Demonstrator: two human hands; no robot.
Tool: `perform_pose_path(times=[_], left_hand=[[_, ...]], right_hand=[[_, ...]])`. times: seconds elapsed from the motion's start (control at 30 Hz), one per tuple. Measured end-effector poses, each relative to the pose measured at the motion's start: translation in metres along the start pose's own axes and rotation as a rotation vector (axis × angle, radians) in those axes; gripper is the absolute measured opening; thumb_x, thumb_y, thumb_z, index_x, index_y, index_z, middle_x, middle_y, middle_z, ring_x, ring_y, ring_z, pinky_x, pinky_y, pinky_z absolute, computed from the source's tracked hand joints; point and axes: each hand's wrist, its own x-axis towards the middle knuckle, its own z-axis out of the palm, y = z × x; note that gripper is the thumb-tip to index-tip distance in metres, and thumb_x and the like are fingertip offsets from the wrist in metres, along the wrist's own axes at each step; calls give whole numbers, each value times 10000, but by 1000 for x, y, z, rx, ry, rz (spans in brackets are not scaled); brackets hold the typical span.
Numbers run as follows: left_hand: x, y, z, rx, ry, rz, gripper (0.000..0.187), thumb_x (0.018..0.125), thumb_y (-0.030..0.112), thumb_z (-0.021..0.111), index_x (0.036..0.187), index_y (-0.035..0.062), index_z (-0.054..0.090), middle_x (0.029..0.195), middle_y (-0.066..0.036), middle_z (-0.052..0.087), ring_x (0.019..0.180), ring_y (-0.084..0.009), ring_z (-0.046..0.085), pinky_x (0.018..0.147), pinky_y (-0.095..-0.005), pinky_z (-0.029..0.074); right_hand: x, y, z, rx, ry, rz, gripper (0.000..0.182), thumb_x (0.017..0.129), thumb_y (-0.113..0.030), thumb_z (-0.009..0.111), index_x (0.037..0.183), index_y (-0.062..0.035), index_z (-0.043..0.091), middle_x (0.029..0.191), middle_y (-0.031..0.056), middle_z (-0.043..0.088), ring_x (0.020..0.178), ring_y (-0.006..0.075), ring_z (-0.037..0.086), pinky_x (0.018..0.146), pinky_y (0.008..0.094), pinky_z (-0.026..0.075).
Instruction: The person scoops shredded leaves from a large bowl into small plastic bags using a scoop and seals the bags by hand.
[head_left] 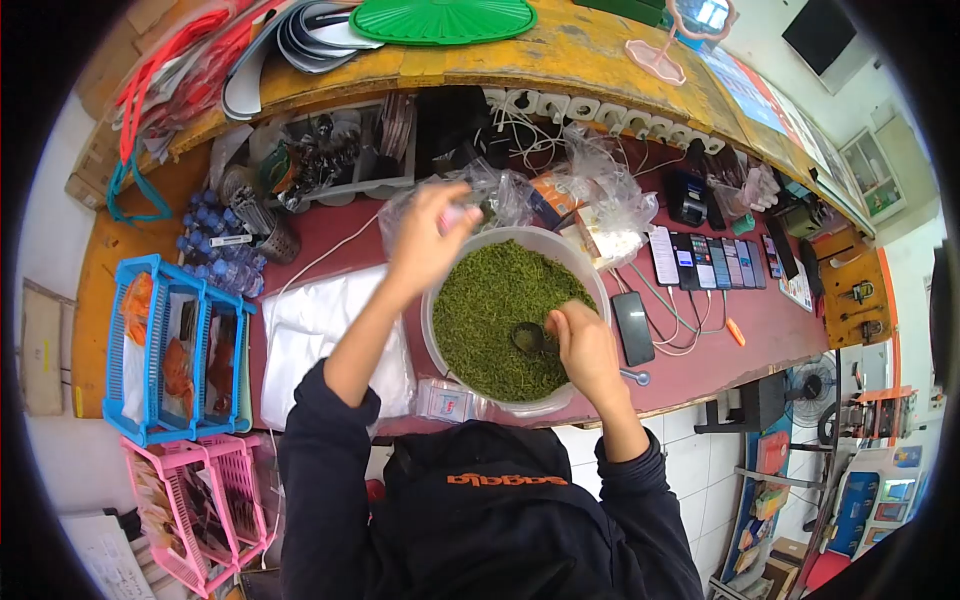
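Observation:
A round, whitish tub (431,335) filled with chopped green leaves (500,290) stands on the dark red tabletop. My right hand (582,345) is closed round the handle of a small dark scoop (528,338), whose bowl rests at the surface of the leaves. Over the tub's upper left rim my left hand (432,235) is raised, fingers curled around something small and pinkish that I cannot make out. Clear plastic bags (500,195) lie just behind the tub.
White plastic bags (335,345) lie left of the tub, beside blue baskets (165,350). Right of the tub are a dark phone (632,328), a row of phones (703,262) with cables and an orange-handled tool (736,332). A wooden shelf (480,65) overhangs the back.

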Motion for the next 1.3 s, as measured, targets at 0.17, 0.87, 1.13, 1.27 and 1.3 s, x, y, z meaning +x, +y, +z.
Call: perform_pose_path(times=[0.17, 0.87, 1.13, 1.27, 1.3], left_hand=[[-69, 51, 32, -705, -705, -453, 367, 1003, 288, 506, 1241, 17, 571, 1023, -55, 679, 936, -115, 612, 824, -282, 481], [-71, 46, -11, -700, 60, -333, 295, 921, 194, 621, 1183, 60, 600, 1089, -72, 609, 871, -126, 574, 805, -257, 448], [-99, 64, 30, -1538, -702, -887, 407, 1020, 286, 440, 1366, 71, 446, 1198, -78, 585, 1017, -174, 627, 869, -305, 511], [-101, 61, 37, -1320, -648, -893, 455, 1017, 297, 436, 1406, 65, 391, 1260, -83, 554, 1008, -189, 643, 818, -347, 558], [-98, 64, 33, -1332, -610, -891, 373, 1011, 253, 458, 1335, 68, 477, 1174, -68, 581, 915, -169, 652, 758, -336, 567]], right_hand=[[1, -15, 5, 140, 120, -199, 203, 747, -40, 719, 923, -63, 620, 874, 85, 602, 779, 295, 610, 677, 376, 488], [-10, -7, -62, 349, -181, -146, 50, 811, 1, 678, 859, 10, 686, 804, 86, 643, 681, 187, 607, 601, 294, 464], [-2, -25, -39, 121, -211, -252, 84, 787, -60, 680, 866, -31, 678, 797, 91, 579, 755, 286, 598, 678, 387, 487], [-3, -31, -24, -40, -20, -261, 93, 789, -69, 677, 873, -33, 691, 798, 83, 584, 734, 269, 610, 618, 373, 495], [-2, -29, -24, -41, -19, -261, 93, 789, -69, 677, 873, -33, 691, 798, 83, 584, 734, 269, 610, 618, 373, 495]])
